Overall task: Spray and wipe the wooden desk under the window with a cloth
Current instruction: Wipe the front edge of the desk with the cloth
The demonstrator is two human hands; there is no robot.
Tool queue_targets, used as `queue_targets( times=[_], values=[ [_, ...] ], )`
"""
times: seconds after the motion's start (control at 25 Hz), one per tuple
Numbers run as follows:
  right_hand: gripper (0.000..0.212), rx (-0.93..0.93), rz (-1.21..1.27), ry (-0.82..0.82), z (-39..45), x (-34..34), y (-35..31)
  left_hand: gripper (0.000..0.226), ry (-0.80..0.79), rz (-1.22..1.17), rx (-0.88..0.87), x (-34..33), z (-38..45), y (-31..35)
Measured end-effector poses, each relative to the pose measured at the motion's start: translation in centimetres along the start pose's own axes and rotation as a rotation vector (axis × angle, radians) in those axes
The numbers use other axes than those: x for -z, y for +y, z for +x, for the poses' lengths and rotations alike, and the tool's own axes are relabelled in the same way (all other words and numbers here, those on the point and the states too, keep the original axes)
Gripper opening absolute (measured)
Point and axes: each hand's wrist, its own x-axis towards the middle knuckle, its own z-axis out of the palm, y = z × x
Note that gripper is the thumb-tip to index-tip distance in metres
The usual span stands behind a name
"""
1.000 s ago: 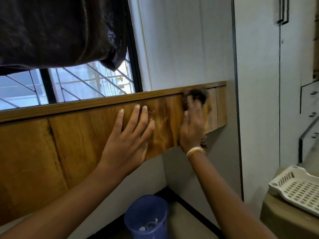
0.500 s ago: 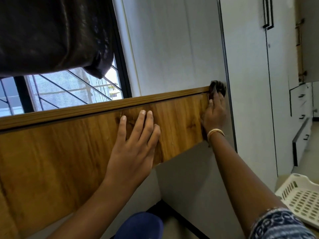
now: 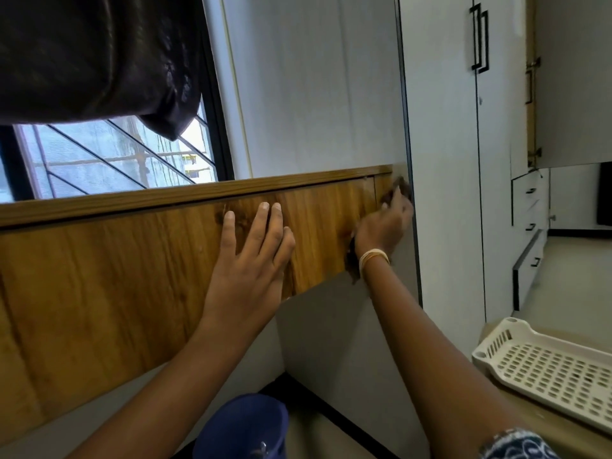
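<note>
The wooden desk [image 3: 99, 279] runs below the window [image 3: 109, 160], its brown top tilted across the view. My left hand [image 3: 251, 260] lies flat on the wood with its fingers spread, holding nothing. My right hand [image 3: 384, 226] is at the desk's far right end, against the white cabinet side. It presses a dark brown cloth [image 3: 399, 188] onto the wood; the cloth shows above the fingertips and again below the wrist. No spray bottle is in view.
A dark curtain [image 3: 92, 54] hangs over the upper left of the window. White wardrobe doors and drawers [image 3: 463, 160] stand on the right. A white perforated tray [image 3: 546, 369] sits at lower right. A blue bin [image 3: 241, 425] stands on the floor under the desk.
My right hand has slid the cloth rightwards along the desk to its far end by the cabinet. My left hand has stayed flat on the wood.
</note>
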Motion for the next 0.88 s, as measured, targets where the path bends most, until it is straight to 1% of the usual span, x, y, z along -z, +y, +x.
queue_targets(
  times=[0.08,0.12,0.16,0.2,0.28,0.32,0.4,0.44,0.56,0.6,0.64,0.72,0.8,0.88],
  values=[
    [0.045,0.178,0.031,-0.143,1.0,-2.0,-3.2,0.049,0.004,-0.021,-0.002,0.0,0.2,0.0],
    [0.045,0.219,0.007,-0.184,1.1,-3.0,-3.9,0.049,0.010,-0.024,-0.006,0.0,0.3,0.0],
    [0.045,0.213,-0.024,-0.187,1.4,-3.7,-3.5,0.048,0.014,-0.022,-0.009,-0.1,0.2,0.0],
    [0.045,0.156,-0.061,-0.164,1.8,-3.8,-2.4,0.048,0.010,-0.018,-0.009,-0.1,0.1,0.0],
    [0.043,-0.043,-0.149,-0.130,2.0,-2.6,0.9,0.049,-0.007,-0.020,0.000,0.0,0.0,0.1],
    [0.042,-0.100,-0.195,-0.124,1.2,-1.7,2.5,0.050,-0.015,-0.023,0.001,0.1,0.1,0.1],
    [0.040,-0.155,-0.240,-0.121,-0.3,-0.6,5.0,0.050,-0.012,-0.018,0.004,0.1,0.2,0.1],
    [0.039,-0.191,-0.253,-0.118,-1.0,-0.1,5.7,0.049,-0.011,-0.018,0.003,0.2,0.3,0.2],
    [0.035,-0.433,-0.238,-0.097,-2.1,1.4,6.3,0.048,-0.027,-0.010,0.008,0.4,0.2,0.1],
    [0.033,-0.476,-0.227,-0.103,-2.3,2.0,5.8,0.048,-0.025,-0.011,0.007,0.5,0.2,0.1],
    [0.033,-0.451,-0.198,-0.100,-2.6,2.6,4.8,0.048,-0.026,-0.018,0.006,0.6,0.2,0.1],
    [0.037,-0.244,-0.117,-0.097,-4.0,3.2,2.5,0.049,-0.039,-0.041,-0.001,1.0,0.3,0.1],
    [0.038,-0.031,-0.002,-0.119,-7.6,3.6,-0.5,0.050,-0.053,-0.106,-0.015,1.7,0.4,-0.3],
    [0.039,0.190,0.016,-0.265,-12.7,3.6,-2.4,0.051,-0.068,-0.173,-0.021,2.2,-0.7,-1.6]
  ],
)
